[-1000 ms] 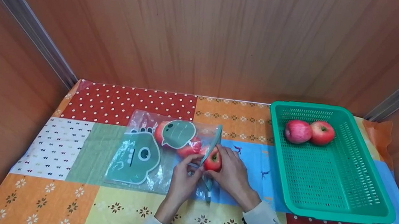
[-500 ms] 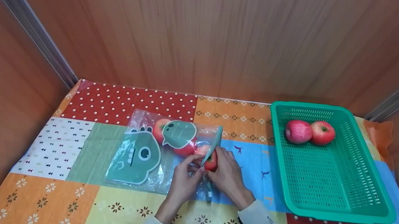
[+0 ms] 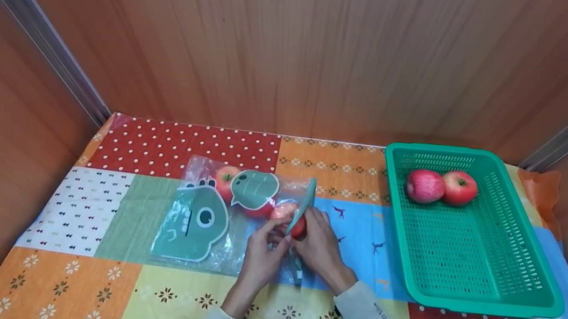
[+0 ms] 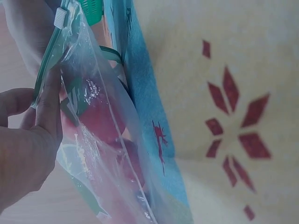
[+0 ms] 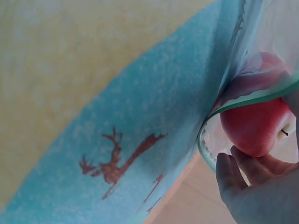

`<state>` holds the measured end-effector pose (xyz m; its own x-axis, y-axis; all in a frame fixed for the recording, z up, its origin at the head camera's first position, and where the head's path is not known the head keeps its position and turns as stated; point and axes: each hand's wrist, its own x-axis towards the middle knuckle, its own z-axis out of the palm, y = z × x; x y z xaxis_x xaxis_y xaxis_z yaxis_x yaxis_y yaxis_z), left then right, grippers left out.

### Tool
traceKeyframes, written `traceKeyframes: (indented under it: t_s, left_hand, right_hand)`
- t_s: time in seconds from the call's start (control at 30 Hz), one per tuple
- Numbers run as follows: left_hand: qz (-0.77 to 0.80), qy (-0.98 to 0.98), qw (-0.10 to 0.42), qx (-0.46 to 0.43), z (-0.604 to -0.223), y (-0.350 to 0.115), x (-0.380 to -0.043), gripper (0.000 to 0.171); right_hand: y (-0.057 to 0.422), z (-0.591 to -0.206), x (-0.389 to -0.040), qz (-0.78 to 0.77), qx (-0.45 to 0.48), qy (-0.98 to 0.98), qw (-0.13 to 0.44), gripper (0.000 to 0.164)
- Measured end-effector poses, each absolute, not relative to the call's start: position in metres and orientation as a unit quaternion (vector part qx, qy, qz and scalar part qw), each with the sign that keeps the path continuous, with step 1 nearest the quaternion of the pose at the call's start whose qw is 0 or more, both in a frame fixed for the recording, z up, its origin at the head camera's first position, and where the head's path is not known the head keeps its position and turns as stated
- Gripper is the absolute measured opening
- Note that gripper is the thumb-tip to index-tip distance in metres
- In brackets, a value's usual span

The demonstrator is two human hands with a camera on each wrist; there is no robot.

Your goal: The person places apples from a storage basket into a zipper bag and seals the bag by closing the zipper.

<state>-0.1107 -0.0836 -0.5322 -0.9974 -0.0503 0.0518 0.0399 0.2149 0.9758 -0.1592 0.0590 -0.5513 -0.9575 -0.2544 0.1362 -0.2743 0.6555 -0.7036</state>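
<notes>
A clear zip bag (image 3: 236,240) with green cartoon prints lies flat, its green-edged mouth to the right. My left hand (image 3: 263,252) pinches the rim of that mouth; the left wrist view shows the white slider (image 4: 60,17) above the fingers. At the opening my right hand (image 3: 321,245) holds a red apple (image 5: 254,128), which is partly inside the bag under the green edge. Further in, a second apple (image 3: 224,182) and a third apple (image 3: 258,212) show through the plastic, partly covered by a print.
On the right stands a green basket (image 3: 477,308) with two apples (image 3: 425,186) at its far left. A patchwork cloth (image 3: 57,283) covers the table. Wooden panels (image 3: 297,53) rise behind and at both sides.
My right hand has moved left, carrying the apple deeper into the bag's mouth. The apples inside have shifted left. My left hand stays put on the rim.
</notes>
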Motion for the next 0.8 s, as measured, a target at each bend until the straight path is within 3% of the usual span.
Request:
traceKeyframes:
  t_s: [0.53, 0.8]
  left_hand:
    - [-0.628, -0.775, 0.063, 0.022, -0.5288, -0.0852, -0.1079, 0.037]
    - [-0.631, -0.773, 0.068, 0.021, -0.5287, -0.0872, -0.1079, 0.035]
  right_hand:
    - [0.054, -0.5537, -0.1601, 0.39, 0.149, -0.907, 0.059, 0.077]
    - [0.0537, -0.5513, -0.1607, 0.383, 0.168, -0.908, 0.039, 0.073]
